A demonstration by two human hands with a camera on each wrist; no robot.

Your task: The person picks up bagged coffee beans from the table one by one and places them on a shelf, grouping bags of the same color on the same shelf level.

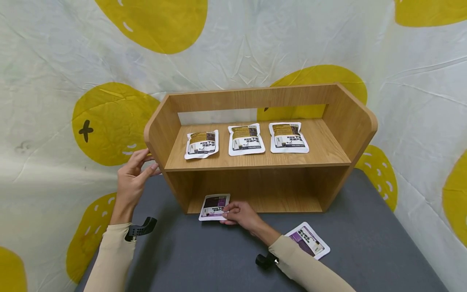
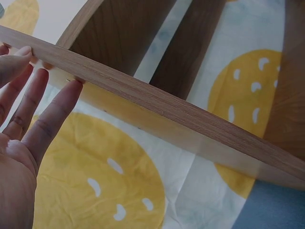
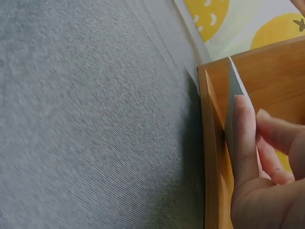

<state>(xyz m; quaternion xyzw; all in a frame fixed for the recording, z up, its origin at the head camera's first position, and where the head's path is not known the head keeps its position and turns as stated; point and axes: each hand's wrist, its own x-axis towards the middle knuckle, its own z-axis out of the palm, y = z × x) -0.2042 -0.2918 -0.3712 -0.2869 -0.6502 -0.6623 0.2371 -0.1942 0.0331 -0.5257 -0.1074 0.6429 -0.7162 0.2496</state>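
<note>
My right hand [image 1: 242,216] pinches the right edge of a white pouch with a dark and purple label [image 1: 213,207], at the front left of the wooden shelf's lower level. In the right wrist view the pouch [image 3: 232,114] appears edge-on between thumb and fingers, tilted over the shelf's front edge. My left hand [image 1: 133,180] is at the outside of the shelf's left side panel [image 1: 155,136]; its fairly straight fingertips touch the panel in the left wrist view. A second purple-labelled pouch [image 1: 309,240] lies on the table, partly covered by my right forearm.
Three white pouches with gold-brown labels lie in a row on the upper level: left [image 1: 202,144], middle [image 1: 246,140] and right [image 1: 289,138]. The wooden shelf [image 1: 255,166] stands on a dark grey table [image 1: 204,259]. Behind hangs a white cloth [image 1: 248,48] with yellow shapes.
</note>
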